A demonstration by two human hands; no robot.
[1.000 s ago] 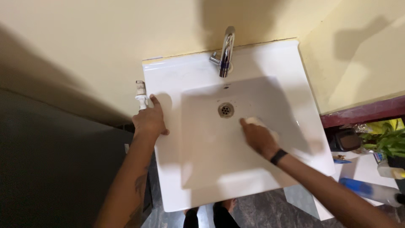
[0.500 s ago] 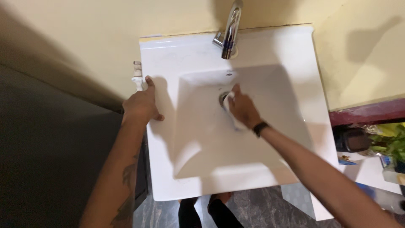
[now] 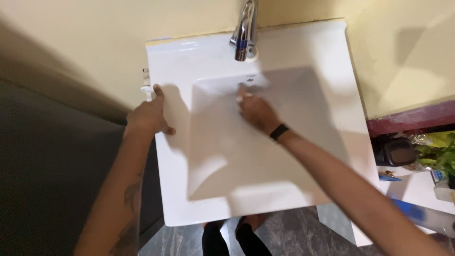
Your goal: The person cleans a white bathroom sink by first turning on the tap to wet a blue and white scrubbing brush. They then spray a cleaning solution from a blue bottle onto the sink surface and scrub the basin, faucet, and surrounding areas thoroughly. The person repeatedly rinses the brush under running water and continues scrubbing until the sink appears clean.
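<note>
Right hand (image 3: 254, 113) with white cloth (image 3: 240, 99) moved from basin floor to back wall under tap (image 3: 244, 33).

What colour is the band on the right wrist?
Black wristband, seen from the head camera.
</note>
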